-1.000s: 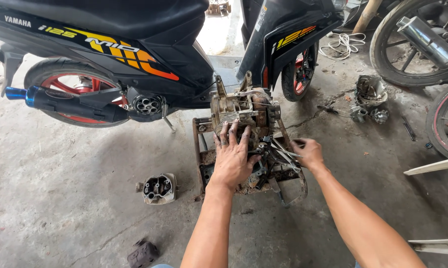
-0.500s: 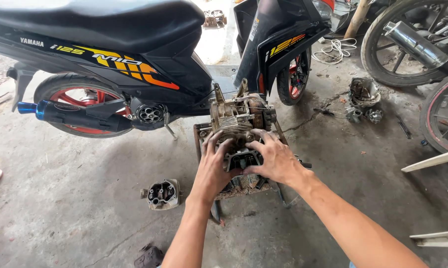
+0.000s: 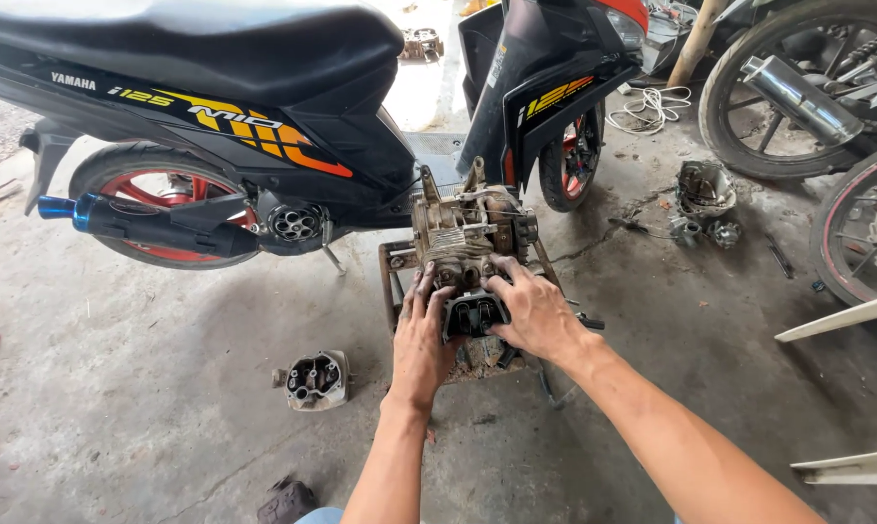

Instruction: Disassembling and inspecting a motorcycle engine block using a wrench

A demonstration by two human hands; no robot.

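Hands (image 3: pixel 477 325) seemingly grip engine (image 3: pixel 467 233); concrete floor (image 3: pixel 166 388).

Bare forearms, grease-smudged left hand (image 3: pixel 421 342) — no sleeves

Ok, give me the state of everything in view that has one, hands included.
Left hand: gripping the black part's left side.
Right hand: gripping its right side.
Black part: held against the engine.
Engine: out of the scooter, on a metal stand.
Cylinder head: loose on floor.
Scooter: upright.
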